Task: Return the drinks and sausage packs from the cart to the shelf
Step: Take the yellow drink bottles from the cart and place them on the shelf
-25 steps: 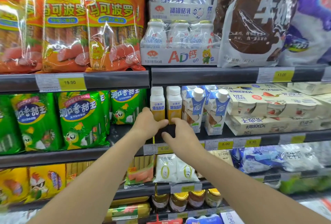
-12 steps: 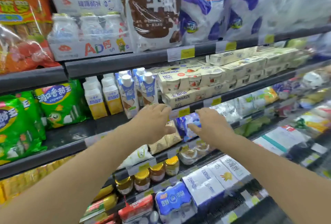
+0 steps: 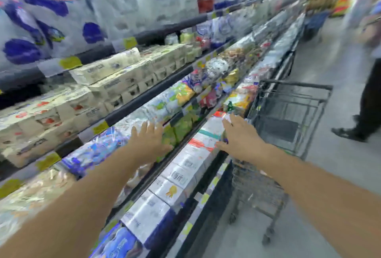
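A long refrigerated shelf of several tiers fills the left and middle of the view, blurred by motion and running away toward the upper right. Everything else is placed relative to this shelf. Its tiers hold big white and blue bags at the top, stacked pale cartons below them, then mixed colourful packs, and a front row of white boxes along the lowest edge.

To the right of the shelf, touching or just beside its base, stands a dark wire cart. Its contents are too blurred to make out, so no drinks or sausage packs can be identified there or in either hand. Beyond the cart, at the far right, another person's legs and dark shoe stand in the aisle.

Two bare forearms reach forward. The left hand hovers over the middle tier, fingers spread and empty. The right hand is over the shelf's front edge, near the cart, fingers also loose and holding nothing, probably heading to the cart for the next item.
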### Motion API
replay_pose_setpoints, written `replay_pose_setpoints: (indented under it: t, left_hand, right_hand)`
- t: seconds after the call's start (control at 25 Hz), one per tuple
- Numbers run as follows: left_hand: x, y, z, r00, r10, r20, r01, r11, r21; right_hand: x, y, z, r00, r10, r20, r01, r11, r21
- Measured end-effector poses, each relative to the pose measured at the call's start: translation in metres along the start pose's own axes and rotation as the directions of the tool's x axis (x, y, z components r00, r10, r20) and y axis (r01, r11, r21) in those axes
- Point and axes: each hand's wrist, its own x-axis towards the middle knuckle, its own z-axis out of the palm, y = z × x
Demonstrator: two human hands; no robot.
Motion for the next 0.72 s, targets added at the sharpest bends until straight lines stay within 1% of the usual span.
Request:
replay_pose_setpoints:
  t: [0.12, 0.2, 0.36, 0.52, 0.6, 0.72]
  left_hand:
    - [0.04, 0.085, -0.015, 0.989, 0.138, 0.045, -0.139, 0.99, 0.007]
    - [0.064, 0.131, -0.026, 0.974, 0.224, 0.044, -0.225, 0.974, 0.019]
    - [0.129, 0.223, -0.032, 0.914, 0.401, 0.054, -0.404, 0.914, 0.046]
    - [0.194, 0.292, -0.022, 0.857, 0.514, 0.042, -0.515, 0.857, 0.004]
    - [0.231, 0.324, -0.014, 0.815, 0.577, 0.053, -0.577, 0.816, -0.001]
    - [0.283, 0.365, -0.004, 0.746, 0.659, 0.094, -0.662, 0.75, -0.009]
  right_hand:
    - [-0.013, 0.087, -0.001, 0.989, 0.146, -0.005, -0.146, 0.989, -0.013]
    - [-0.017, 0.132, 0.0, 0.974, 0.226, 0.006, -0.226, 0.974, -0.019]
    - [-0.011, 0.215, 0.014, 0.922, 0.385, 0.049, -0.385, 0.923, -0.012]
    - [0.011, 0.271, 0.031, 0.883, 0.466, 0.06, -0.467, 0.884, 0.003]
    - [0.033, 0.296, 0.04, 0.86, 0.507, 0.063, -0.508, 0.861, 0.014]
    - [0.069, 0.33, 0.054, 0.809, 0.577, 0.112, -0.583, 0.812, 0.033]
